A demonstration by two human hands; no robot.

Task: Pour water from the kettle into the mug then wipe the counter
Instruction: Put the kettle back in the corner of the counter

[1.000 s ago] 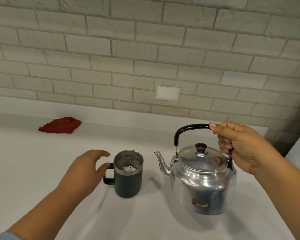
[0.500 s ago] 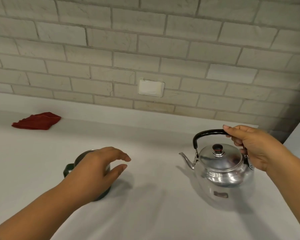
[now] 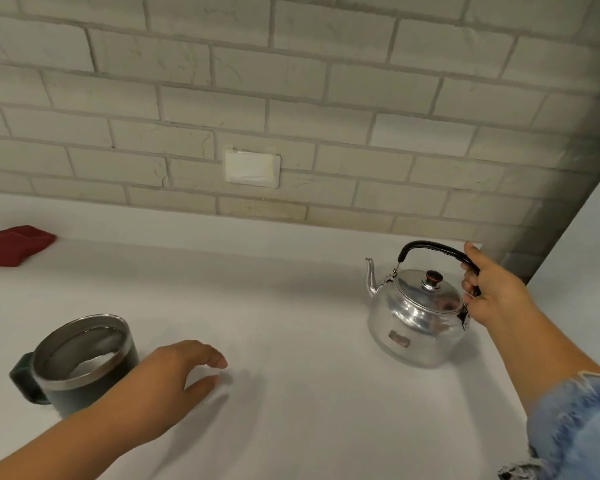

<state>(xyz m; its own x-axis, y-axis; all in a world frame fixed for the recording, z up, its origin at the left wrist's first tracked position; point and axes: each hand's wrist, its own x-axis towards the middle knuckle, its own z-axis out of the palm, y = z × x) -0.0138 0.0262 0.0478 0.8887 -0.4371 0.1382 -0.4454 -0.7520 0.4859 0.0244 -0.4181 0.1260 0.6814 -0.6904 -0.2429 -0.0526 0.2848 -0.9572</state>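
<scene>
A shiny metal kettle (image 3: pixel 413 320) with a black handle stands upright on the white counter (image 3: pixel 291 306) at the right, its spout pointing left. My right hand (image 3: pixel 489 292) is closed around the right end of the handle. A dark green mug (image 3: pixel 80 365) with a steel rim stands at the lower left and holds water. My left hand (image 3: pixel 177 379) hovers open just right of the mug, fingers apart, holding nothing. A red cloth (image 3: pixel 11 244) lies crumpled at the far left near the wall.
A pale brick wall (image 3: pixel 291 98) with a white cover plate (image 3: pixel 252 168) runs behind the counter. The counter ends at the right behind the kettle, where a grey corner (image 3: pixel 534 237) of wall drops away.
The kettle has moved right and back, away from the mug, and now rests on the counter. My left hand has left the mug's handle and shifted right of the mug.
</scene>
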